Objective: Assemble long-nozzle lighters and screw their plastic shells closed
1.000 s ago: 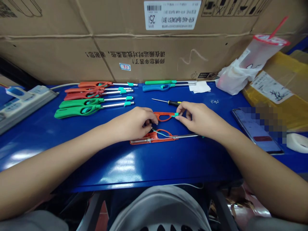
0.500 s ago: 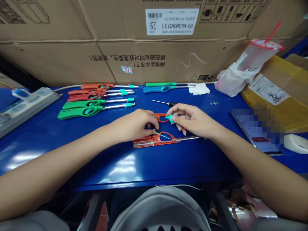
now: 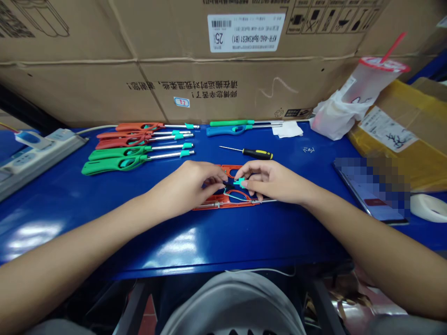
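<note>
Between the thumb and fingers of my left hand (image 3: pixel 195 186) is a small black part (image 3: pixel 228 185) with a thin wire. My right hand (image 3: pixel 274 181) pinches a turquoise trigger piece (image 3: pixel 240 183), close to the black part. Below both hands lies an opened orange lighter half (image 3: pixel 218 204) with a metal tube running right under my right hand. The other orange shell half (image 3: pixel 228 168) rests just behind, partly hidden by my fingers. A black and yellow screwdriver (image 3: pixel 257 154) lies beyond my right hand.
Several orange and green lighters (image 3: pixel 118 163) lie at the left rear, and a blue lighter (image 3: pixel 226 130) near white tissue (image 3: pixel 288 129). A power strip (image 3: pixel 38 158) sits left; a phone (image 3: pixel 370 195), wrapped cup (image 3: pixel 359 93) and yellow package (image 3: pixel 387 135) stand right. A cardboard box (image 3: pixel 181 42) walls the back.
My left hand has lifted the black part slightly, and my right hand has brought the turquoise trigger left and down towards it. The screwdriver handle now shows fully.
</note>
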{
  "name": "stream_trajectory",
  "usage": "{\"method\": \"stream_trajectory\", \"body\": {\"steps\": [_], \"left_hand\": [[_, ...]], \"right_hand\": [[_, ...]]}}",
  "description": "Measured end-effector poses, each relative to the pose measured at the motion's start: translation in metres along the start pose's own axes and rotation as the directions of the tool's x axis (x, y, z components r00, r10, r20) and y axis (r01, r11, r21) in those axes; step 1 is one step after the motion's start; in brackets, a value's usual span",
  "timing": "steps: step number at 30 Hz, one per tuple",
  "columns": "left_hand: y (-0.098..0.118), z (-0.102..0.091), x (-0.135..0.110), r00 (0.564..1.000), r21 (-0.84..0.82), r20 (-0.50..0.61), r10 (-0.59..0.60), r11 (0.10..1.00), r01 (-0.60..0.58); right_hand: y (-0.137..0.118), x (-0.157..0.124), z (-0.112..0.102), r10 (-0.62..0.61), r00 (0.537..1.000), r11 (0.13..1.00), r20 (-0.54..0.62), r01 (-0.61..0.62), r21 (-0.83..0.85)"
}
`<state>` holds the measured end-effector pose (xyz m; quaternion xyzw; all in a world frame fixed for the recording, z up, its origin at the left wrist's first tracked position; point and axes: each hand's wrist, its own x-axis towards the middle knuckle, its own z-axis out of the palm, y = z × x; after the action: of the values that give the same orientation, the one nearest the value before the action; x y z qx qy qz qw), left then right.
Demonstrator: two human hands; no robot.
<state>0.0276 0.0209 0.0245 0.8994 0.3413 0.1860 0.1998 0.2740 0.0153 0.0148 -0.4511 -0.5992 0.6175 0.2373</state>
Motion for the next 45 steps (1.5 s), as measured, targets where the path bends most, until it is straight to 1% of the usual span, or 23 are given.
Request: {"method": "stream_trajectory", "body": {"steps": [5, 7, 10, 15, 24, 28, 33, 36, 41, 45], "left_hand": [[0.011, 0.004, -0.023, 0.989, -0.018, -0.133, 0.067, 0.997, -0.07], [0.011, 0.007, -0.027, 0.979, -0.034, -0.183, 0.083, 0.995, -0.091], [0.007, 0.012, -0.029, 0.967, -0.054, -0.239, 0.085, 0.993, -0.101], [0.002, 0.017, -0.031, 0.96, -0.075, -0.269, 0.074, 0.992, -0.097], [0.002, 0.022, -0.033, 0.949, -0.083, -0.301, 0.093, 0.989, -0.123], [0.003, 0.023, -0.034, 0.945, -0.105, -0.311, 0.103, 0.984, -0.141], [0.006, 0.024, -0.035, 0.942, -0.13, -0.313, 0.119, 0.977, -0.167], [0.007, 0.026, -0.035, 0.937, -0.124, -0.331, 0.115, 0.979, -0.164], [0.004, 0.029, -0.034, 0.916, -0.104, -0.373, 0.145, 0.975, -0.197], [0.004, 0.03, -0.034, 0.909, -0.095, -0.395, 0.133, 0.978, -0.185]], "right_hand": [[-0.001, -0.005, -0.002, 0.016, 0.994, 0.993, 0.104, -0.028, 0.117], [-0.001, -0.006, -0.001, 0.028, 0.994, 0.989, 0.108, -0.044, 0.143], [0.001, -0.006, 0.002, 0.067, 0.994, 0.989, 0.083, -0.077, 0.129], [0.003, -0.003, 0.005, 0.108, 0.993, 0.99, 0.036, -0.111, 0.092], [0.001, -0.003, 0.006, 0.129, 0.99, 0.991, 0.062, -0.131, 0.032], [-0.001, -0.004, 0.009, 0.093, 0.995, 0.996, 0.031, -0.093, -0.002], [-0.001, -0.004, 0.012, 0.002, 1.0, 0.998, -0.01, -0.002, -0.066], [0.0, -0.004, 0.013, -0.005, 1.0, 1.0, -0.019, 0.004, -0.027], [0.001, -0.002, 0.015, 0.064, 0.998, 0.994, 0.016, -0.065, 0.082], [0.001, -0.004, 0.015, 0.06, 0.998, 0.994, -0.005, -0.06, 0.095]]}}
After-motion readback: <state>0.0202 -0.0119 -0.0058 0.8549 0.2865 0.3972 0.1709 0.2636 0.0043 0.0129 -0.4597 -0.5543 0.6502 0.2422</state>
